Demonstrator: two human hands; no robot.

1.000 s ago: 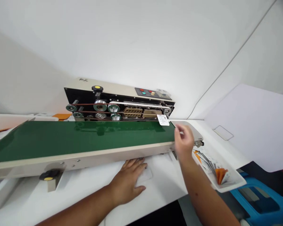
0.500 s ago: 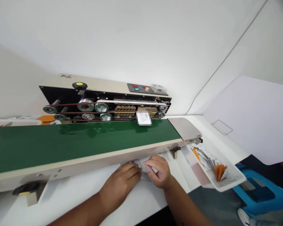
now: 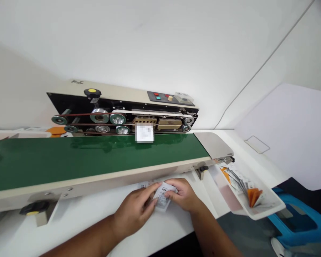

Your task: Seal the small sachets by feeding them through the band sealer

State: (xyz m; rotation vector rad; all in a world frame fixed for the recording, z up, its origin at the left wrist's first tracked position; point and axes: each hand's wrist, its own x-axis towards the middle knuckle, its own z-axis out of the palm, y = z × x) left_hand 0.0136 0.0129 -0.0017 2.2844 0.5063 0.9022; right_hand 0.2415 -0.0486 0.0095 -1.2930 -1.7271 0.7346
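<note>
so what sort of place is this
Probably a packing workspace: a long beige-and-black machine, apparently a bag sealer, behind a flat green conveyor belt, a white plastic bin of orange and silvery packets, and a small white printed packet being held.

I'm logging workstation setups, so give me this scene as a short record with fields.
Left grip: thumb and fingers on the left side of a printed white packet
Right grip: holding the same packet's right side, thumb on top
Machine: beige-topped machine with a black front and metal pulleys
Conveyor: green belt in front of the machine
At machine: white piece, pixelated, details unreadable
Right side: white bin containing orange packets and others
Lower right: blue plastic object
</note>
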